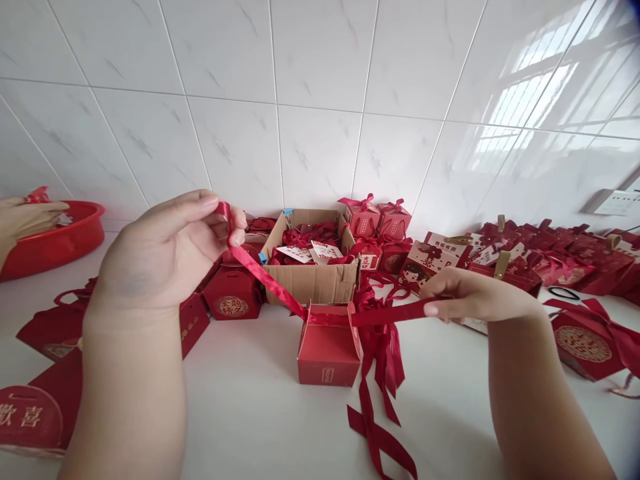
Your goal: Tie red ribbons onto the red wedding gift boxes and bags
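Note:
A small red gift box [329,353] stands on the white table in front of me. Its top is threaded with a dark red ribbon [270,285] that runs out to both sides. Raised at the left, my left hand [173,243] pinches one end of the ribbon between thumb and fingers. On the right, lower down, my right hand [470,295] grips the other end and pulls it nearly level. Loose ribbons [373,413] hang and lie just right of the box.
An open cardboard box [315,283] holds ribbons and cards behind. Finished-looking red boxes [361,219] with bows are stacked beside it. More red boxes [233,293] stand left, others far right. At far left, another person's hand [35,217] is over a red basin [65,240].

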A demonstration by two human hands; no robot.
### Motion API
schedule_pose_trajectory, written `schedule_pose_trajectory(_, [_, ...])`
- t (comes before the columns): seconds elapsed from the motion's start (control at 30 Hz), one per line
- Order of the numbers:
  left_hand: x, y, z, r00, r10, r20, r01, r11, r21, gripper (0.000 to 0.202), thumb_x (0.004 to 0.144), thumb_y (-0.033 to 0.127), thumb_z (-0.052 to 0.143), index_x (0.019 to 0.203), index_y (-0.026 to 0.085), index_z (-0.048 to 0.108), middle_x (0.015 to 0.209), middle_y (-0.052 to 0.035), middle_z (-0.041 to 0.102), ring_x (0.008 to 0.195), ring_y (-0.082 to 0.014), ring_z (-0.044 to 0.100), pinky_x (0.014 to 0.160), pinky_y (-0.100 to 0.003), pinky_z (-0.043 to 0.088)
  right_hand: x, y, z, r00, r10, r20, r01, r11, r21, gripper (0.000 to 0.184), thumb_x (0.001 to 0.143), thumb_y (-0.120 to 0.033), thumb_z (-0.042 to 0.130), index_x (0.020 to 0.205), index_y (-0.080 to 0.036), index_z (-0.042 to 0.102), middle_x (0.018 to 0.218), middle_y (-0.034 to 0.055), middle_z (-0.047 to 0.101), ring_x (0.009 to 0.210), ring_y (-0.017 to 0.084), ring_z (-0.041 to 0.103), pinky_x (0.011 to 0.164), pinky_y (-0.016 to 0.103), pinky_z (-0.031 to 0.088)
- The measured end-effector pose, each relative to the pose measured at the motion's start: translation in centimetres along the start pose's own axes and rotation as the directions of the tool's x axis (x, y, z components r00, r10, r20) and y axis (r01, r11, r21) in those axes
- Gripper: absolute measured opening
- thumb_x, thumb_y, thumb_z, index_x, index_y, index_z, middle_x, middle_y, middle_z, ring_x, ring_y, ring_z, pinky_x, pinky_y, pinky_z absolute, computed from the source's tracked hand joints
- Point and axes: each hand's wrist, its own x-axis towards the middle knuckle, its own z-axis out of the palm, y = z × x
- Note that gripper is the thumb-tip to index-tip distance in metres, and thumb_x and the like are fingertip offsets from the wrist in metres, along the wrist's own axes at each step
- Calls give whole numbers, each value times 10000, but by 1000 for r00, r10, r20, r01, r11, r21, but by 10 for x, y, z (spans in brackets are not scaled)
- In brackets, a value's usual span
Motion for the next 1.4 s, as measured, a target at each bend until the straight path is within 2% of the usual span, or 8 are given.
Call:
schedule_pose_trajectory(0.1, [-2, 1, 1, 1000, 4, 3, -4, 1000, -25, 276, 819, 127, 460, 559, 165, 545, 627, -32, 578, 603, -144, 534, 569, -264, 387, -1, 2, -1, 966, -170, -195, 203, 965, 167, 332, 854, -455, 610, 665, -184, 628, 693, 44, 606, 607, 144, 526, 580, 278, 422])
schedule_pose_trajectory(0.2, [-3, 1, 2, 1000, 23, 16, -23, 999, -22, 299, 821, 108, 453, 555, 157, 583, 611, -34, 572, 588, -136, 542, 549, -249, 404, 4, 1, 4, 916, -165, -364, 289, 904, 316, 327, 836, -452, 634, 636, -194, 611, 929, 86, 684, 766, 204, 611, 700, 334, 478])
schedule_pose_trajectory(0.4, [-2, -2, -1, 995, 53, 79, -52, 998, -22, 249, 792, 109, 530, 604, 159, 687, 644, -27, 593, 614, -129, 565, 537, -237, 444, 10, 1, 10, 873, -158, -461, 386, 801, 458, 280, 848, -426, 633, 647, -236, 673, 971, 59, 717, 913, 235, 643, 829, 375, 499])
schedule_pose_trajectory(0.57, [-4, -5, -4, 989, 58, 135, -63, 998, 29, 178, 766, 208, 616, 642, 191, 744, 612, -30, 635, 607, -150, 598, 553, -259, 481, 9, -3, 12, 755, -203, -623, 532, 745, 402, 222, 844, -510, 613, 832, -330, 741, 1039, 14, 711, 962, 225, 636, 839, 372, 527])
schedule_pose_trajectory(0.7, [-5, -9, -2, 981, 138, 137, -150, 986, 77, 86, 717, 244, 702, 704, 204, 777, 679, -41, 701, 668, -153, 628, 616, -251, 514, 11, -13, 20, 660, -297, -691, 598, 764, 243, 478, 879, -667, 439, 1060, -327, 722, 1218, 22, 654, 1087, 251, 605, 934, 417, 506])
schedule_pose_trajectory(0.9, [2, -14, 15, 973, 211, 93, -226, 952, 205, 180, 645, 202, 810, 822, 219, 782, 786, -29, 746, 703, -133, 644, 657, -221, 530, 16, -41, 36, 496, -271, -825, 426, 904, -41, 202, 853, -340, 678, 1043, -291, 728, 988, 21, 720, 905, 185, 663, 779, 291, 555])
schedule_pose_trajectory(1.07, [2, -15, 33, 960, 274, 60, -280, 935, 218, 189, 677, 195, 797, 863, 215, 773, 821, -29, 745, 759, -141, 664, 660, -207, 543, 34, -62, 41, 384, -306, -871, 450, 886, -113, 120, 798, -243, 727, 910, -274, 758, 869, 3, 728, 891, 172, 671, 817, 297, 552])
schedule_pose_trajectory(1.4, [-2, -29, 34, 951, 290, 104, -299, 951, 76, 93, 774, 180, 727, 842, 232, 764, 861, -9, 733, 813, -99, 644, 741, -161, 507, 57, -65, 54, 308, -258, -916, 595, 803, -26, 127, 810, -207, 715, 907, -273, 766, 944, -1, 744, 903, 134, 685, 798, 229, 562])
